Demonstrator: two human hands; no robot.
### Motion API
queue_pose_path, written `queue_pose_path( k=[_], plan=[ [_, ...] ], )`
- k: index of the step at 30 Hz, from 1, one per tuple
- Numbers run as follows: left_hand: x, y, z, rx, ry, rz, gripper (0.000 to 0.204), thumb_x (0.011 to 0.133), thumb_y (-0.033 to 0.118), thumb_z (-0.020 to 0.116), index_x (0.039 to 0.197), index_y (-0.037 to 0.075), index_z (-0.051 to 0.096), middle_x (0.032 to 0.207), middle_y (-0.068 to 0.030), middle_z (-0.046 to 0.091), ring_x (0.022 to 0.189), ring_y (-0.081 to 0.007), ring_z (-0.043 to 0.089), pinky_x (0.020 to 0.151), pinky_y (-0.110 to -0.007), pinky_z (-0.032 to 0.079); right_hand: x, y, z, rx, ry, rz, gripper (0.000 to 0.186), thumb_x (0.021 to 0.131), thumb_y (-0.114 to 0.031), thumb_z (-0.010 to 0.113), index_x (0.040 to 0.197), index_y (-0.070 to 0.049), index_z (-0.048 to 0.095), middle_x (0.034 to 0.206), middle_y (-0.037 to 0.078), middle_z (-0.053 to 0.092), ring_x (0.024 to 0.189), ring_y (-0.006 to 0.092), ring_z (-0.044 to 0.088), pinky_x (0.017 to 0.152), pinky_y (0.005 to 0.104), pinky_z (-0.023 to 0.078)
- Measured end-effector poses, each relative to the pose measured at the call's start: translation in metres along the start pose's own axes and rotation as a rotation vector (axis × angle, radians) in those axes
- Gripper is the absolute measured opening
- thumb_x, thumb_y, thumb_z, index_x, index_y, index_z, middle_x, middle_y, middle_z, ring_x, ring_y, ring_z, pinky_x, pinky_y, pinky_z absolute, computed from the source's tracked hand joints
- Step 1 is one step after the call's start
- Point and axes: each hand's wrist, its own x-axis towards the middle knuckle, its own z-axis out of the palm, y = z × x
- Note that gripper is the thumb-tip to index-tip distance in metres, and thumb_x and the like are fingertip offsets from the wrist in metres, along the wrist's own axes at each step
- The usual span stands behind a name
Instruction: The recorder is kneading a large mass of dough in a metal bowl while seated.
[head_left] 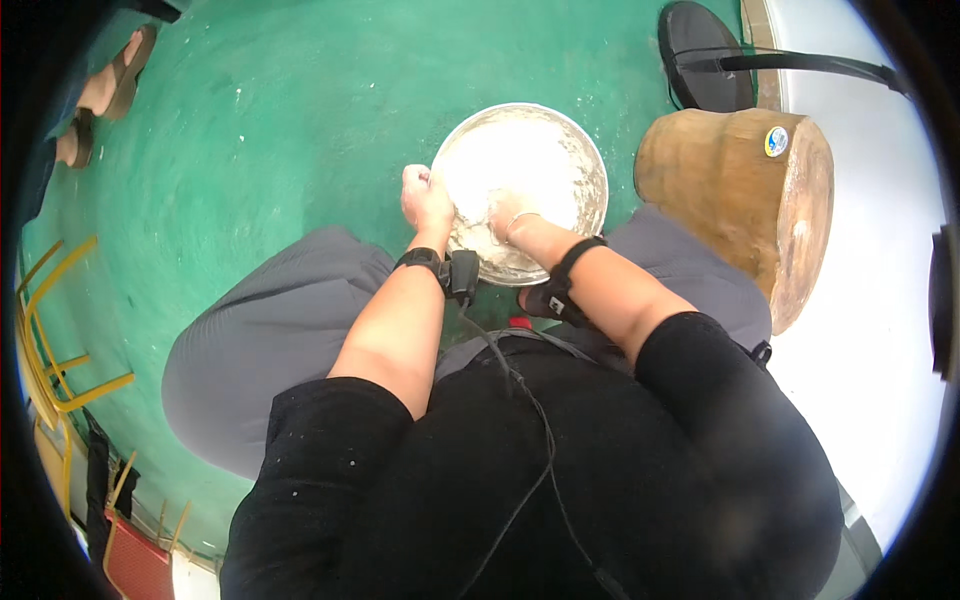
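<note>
A round metal bowl (600, 190) stands on the green floor between my knees. White flour (520, 150) fills much of it, bright and washed out, with wetter, lumpy dough (480, 243) along the near side and smears on the wall. My left hand (427, 203) is closed at the bowl's left rim, thumb side up, gripping the edge. Inside the bowl, my right hand (508, 214) presses down into the flour and dough. Its fingers are buried and blurred by glare, so their pose cannot be made out.
A wooden stump (715, 175) lies to the right beside a white wall (870, 230). Behind it is a black round base (705, 60) with a pole. Yellow-framed chairs (75, 330) stand at left. Another person's sandalled foot (120, 80) shows far left. A cable (520, 385) hangs from my left wrist.
</note>
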Motion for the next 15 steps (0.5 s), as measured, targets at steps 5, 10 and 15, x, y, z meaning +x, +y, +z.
queue_pose_path(
  k=[5,10,15],
  plan=[
    [0.022,0.011,-0.005,-0.018,-0.08,0.018,0.029,0.073,0.034,0.06,0.071,0.006,0.05,0.066,-0.0078,0.053,0.064,-0.023,0.051,0.063,-0.034,0.041,-0.021,0.03,-0.021,0.293,-0.143,-0.112,0.031,0.066,-0.018,0.055,0.095,-0.007,0.061,0.096,0.016,0.059,0.092,0.027,0.056,0.08,0.0329,0.042],
    [0.027,-0.002,-0.018,-0.124,-0.134,0.044,0.03,0.079,0.033,0.05,0.081,0.004,0.053,0.077,-0.0122,0.058,0.076,-0.0283,0.057,0.067,-0.037,0.042,-0.025,0.036,-0.067,0.281,0.061,0.038,0.027,0.063,-0.018,0.057,0.087,-0.006,0.064,0.087,0.017,0.061,0.082,0.0258,0.059,0.07,0.0363,0.046],
    [-0.003,-0.02,-0.023,-0.041,-0.042,0.222,0.029,0.087,0.03,0.038,0.09,0.005,0.052,0.084,-0.0167,0.058,0.079,-0.0341,0.055,0.069,-0.04,0.042,0.037,0.024,-0.094,0.123,-0.091,0.069,0.046,0.064,-0.014,0.059,0.109,-0.008,0.052,0.1,0.017,0.058,0.086,0.0289,0.057,0.074,0.0329,0.046]
  ],
)
